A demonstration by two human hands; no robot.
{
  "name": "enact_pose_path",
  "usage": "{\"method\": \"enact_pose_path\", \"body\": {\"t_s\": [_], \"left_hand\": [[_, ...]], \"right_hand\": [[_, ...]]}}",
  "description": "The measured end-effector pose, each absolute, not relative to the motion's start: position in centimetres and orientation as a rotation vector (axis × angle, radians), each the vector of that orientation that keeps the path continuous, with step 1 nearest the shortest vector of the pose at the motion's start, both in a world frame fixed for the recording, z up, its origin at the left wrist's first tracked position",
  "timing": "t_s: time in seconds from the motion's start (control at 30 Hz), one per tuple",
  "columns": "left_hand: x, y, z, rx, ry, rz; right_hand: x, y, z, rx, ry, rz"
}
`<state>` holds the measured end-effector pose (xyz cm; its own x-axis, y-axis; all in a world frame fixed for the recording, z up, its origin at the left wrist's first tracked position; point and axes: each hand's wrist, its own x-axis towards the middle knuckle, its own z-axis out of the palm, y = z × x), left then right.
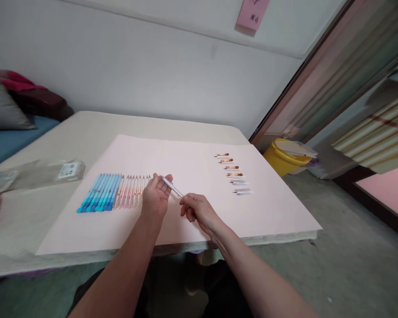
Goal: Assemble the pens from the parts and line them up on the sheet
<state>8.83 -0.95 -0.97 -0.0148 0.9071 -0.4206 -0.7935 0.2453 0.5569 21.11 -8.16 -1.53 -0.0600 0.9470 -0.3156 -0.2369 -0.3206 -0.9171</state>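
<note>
My right hand [197, 209] pinches one end of a silver-white pen [172, 186] between thumb and fingers. The pen slants up and left, its far end lying across the fingers of my left hand [156, 194]. That left hand is palm up, its fingers loosely bent and apart, with the thumb not closed over the pen. Just left of it, a row of pale pens with orange-red markings [130, 192] lies side by side, partly hidden by the hand. Blue pens [100, 193] continue this row on the left.
A column of brown-topped pens [232, 168] and pale pens [243, 191] lies on the right of the pink sheet [268, 216]. A clear plastic package [46, 174] rests at the left. Beyond the table's right edge stands a yellow bucket [285, 159]. A wall rises behind.
</note>
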Motion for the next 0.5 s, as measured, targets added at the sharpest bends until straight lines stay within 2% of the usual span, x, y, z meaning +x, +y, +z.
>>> {"method": "enact_pose_path", "body": {"t_s": [0.23,0.5], "left_hand": [[8.79,-1.01,-1.21,0.241,0.864,1.401],[8.60,-0.95,-1.46,0.273,0.880,1.379]], "right_hand": [[21.22,-8.27,-1.74,-1.308,-1.061,1.457],[20.98,-8.46,-1.54,-1.271,-0.933,1.555]]}}
